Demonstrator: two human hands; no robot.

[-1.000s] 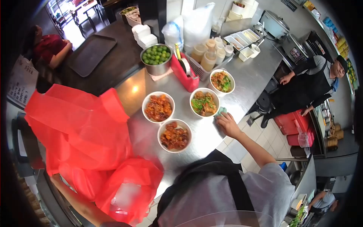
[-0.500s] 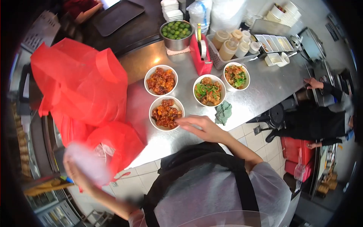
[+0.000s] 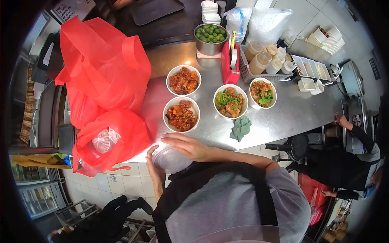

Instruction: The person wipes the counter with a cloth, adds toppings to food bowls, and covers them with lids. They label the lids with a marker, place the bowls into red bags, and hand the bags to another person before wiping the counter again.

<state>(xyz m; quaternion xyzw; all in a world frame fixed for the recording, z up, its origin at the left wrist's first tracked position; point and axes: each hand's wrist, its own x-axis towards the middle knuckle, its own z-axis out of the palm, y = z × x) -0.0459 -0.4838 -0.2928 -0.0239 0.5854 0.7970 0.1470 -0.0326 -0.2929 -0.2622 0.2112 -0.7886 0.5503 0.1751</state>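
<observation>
My left hand (image 3: 156, 167) is wrapped round the side of the clear plastic lids (image 3: 172, 161), close in front of my apron at the counter's near edge. Over the far edge of these lids reaches my right hand (image 3: 189, 147), its fingers stretched out and its thumb lying across their top. Just beyond my hands sits a white bowl of glazed, sauced pieces (image 3: 181, 115), with a similar bowl (image 3: 184, 80) behind it. Two bowls topped with greens, one nearer (image 3: 231, 102) and one farther right (image 3: 262, 93), stand uncovered to the right.
Red bags (image 3: 107, 77) fill the left side; the lower one holds clear plastic items. A green cloth (image 3: 240, 128) lies near the front edge. Behind are a pot of green limes (image 3: 210, 34), a red tape dispenser (image 3: 230, 65) and a bottle basket (image 3: 259, 76). A co-worker (image 3: 340, 162) stands right.
My left hand has brought the lids from beside the red bags to my front. My right hand has left the nearer sauced bowl and come to the lids.
</observation>
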